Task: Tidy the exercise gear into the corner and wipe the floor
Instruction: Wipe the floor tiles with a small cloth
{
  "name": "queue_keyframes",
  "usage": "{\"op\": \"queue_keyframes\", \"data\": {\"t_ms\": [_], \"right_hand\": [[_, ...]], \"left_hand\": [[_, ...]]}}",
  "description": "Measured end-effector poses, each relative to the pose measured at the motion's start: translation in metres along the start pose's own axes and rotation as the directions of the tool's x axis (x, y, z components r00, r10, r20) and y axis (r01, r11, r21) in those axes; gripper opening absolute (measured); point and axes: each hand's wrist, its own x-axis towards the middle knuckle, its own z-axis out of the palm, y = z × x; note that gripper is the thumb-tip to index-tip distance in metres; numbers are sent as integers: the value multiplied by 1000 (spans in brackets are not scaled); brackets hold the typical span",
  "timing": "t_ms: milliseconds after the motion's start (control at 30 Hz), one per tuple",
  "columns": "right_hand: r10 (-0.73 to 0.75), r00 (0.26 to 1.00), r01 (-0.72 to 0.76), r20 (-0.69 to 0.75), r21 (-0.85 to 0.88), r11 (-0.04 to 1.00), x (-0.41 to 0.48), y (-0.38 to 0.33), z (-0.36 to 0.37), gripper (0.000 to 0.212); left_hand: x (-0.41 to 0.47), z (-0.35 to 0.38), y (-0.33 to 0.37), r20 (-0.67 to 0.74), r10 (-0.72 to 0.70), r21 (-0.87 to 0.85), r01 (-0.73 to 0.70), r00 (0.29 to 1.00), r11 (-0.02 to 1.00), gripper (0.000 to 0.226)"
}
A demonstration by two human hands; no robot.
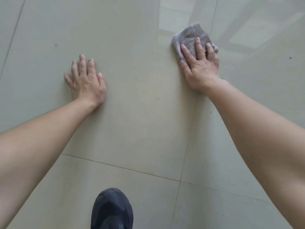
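My right grip [200,70] lies flat, fingers straight and spread, pressing a folded grey cloth [189,36] onto the tiled floor [140,104], over a grout line. My left grip [85,83] is open too, palm down on bare tile, well apart from the cloth. A black shoe [112,210] stands between my forearms.

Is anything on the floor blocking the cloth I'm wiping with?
Nothing visible does. The right hand presses the grey cloth on the floor; tiles around it show only tiny dark specks. The left hand rests apart.
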Motion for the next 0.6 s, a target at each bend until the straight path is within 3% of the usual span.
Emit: {"op": "queue_keyframes", "data": {"t_ms": [67, 100, 200, 333, 400, 467, 533, 600], "right_hand": [[49, 999, -49, -14, 19, 999, 13, -34, 2, 55], [6, 1000, -6, -20, 16, 1000, 13, -53, 5, 55], [-289, 957, 290, 9, -38, 956, -11, -95, 22, 52], [-580, 810, 586, 88, -84, 806, -37, -76, 25, 49], [-497, 866, 500, 64, -77, 862, -35, -48, 18, 48], [-248, 967, 249, 50, -21, 968, -31, -28, 9, 50], [-74, 996, 73, 48, 17, 997, -30, -31, 9, 51], [-30, 997, 28, 72, 29, 999, -29, -43, 7, 52]], "left_hand": [[1, 5, 1, -39, 7, -29, -8, 999, 1000, 56], [1, 8, 1, -55, 8, -43, -10, 998, 999, 56], [-1, 12, -1, -91, 7, -64, -12, 996, 998, 58], [-2, 10, 0, -64, 7, -55, -10, 998, 998, 56], [-2, 9, 1, -27, 8, -39, -9, 1000, 999, 57], [-2, 5, 2, 18, 3, -26, -3, 1000, 1000, 58], [0, 1, 3, 87, 3, -6, -3, 996, 1000, 59], [2, -4, 3, 179, 5, 10, -7, 984, 1000, 63]]}}
